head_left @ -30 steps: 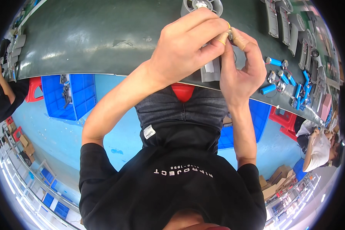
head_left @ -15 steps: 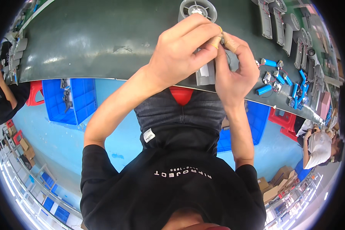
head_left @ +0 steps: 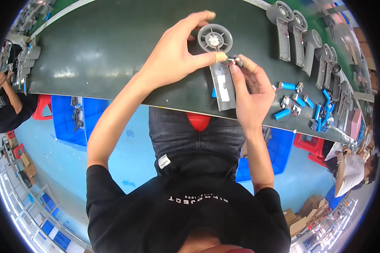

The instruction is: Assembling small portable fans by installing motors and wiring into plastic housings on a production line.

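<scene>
A grey handheld-fan housing (head_left: 230,101) lies on the bench in front of me, its round head away from me. Its handle shell points toward me, with a white strip inside. My right hand (head_left: 255,95) pinches a small circuit board (head_left: 238,61) with red and black wires over the right of the handle. My left hand (head_left: 169,57) is spread around the left of the fan head, its fingers stretched out beyond. Its thumb, wearing a yellow finger cover, reaches across the upper handle to the board's edge. A blue battery (head_left: 214,92) shows partly beside the handle.
Blue batteries with wired boards (head_left: 299,100) are scattered to the right. Several grey fan housings (head_left: 284,40) line the bench's far right. Blue crates (head_left: 68,122) and red stools (head_left: 42,106) stand below the bench edge. Other people sit at far left and right.
My hands were together over the fan housing; now the left has spread open and moved left. The right keeps the small board, lower down. My view has shifted, showing more of the fan housing.
</scene>
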Available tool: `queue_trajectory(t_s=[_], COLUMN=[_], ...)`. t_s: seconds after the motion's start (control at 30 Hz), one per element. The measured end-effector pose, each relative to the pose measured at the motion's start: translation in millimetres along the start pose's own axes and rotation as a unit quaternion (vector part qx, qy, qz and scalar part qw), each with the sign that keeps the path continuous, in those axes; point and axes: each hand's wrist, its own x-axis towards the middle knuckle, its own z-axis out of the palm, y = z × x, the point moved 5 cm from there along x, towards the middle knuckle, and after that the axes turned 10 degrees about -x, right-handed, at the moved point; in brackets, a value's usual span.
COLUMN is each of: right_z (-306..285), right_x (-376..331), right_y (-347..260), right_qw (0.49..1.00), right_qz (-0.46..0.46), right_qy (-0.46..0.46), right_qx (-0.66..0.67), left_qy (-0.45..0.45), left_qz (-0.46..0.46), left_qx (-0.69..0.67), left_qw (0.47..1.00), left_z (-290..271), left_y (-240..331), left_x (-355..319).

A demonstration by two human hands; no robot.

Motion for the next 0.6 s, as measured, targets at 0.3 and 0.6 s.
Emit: queue_trajectory(t_s=[0.3, 0.6], right_z=[-101.6, -173.9], right_x=[43.9, 55.9], right_y=[-9.8, 22.5], right_qw=[0.983, 0.951], right_qz=[0.007, 0.085], right_qy=[0.061, 0.059], right_qx=[-0.173, -0.29], left_qy=[-0.019, 0.031], left_qz=[-0.027, 0.023], left_qx=[0.033, 0.124], left_qw=[0.999, 0.991], left_z=[-37.1, -74.2], left_y=[-55.8, -167.8], left_x=[154.3, 300.3])
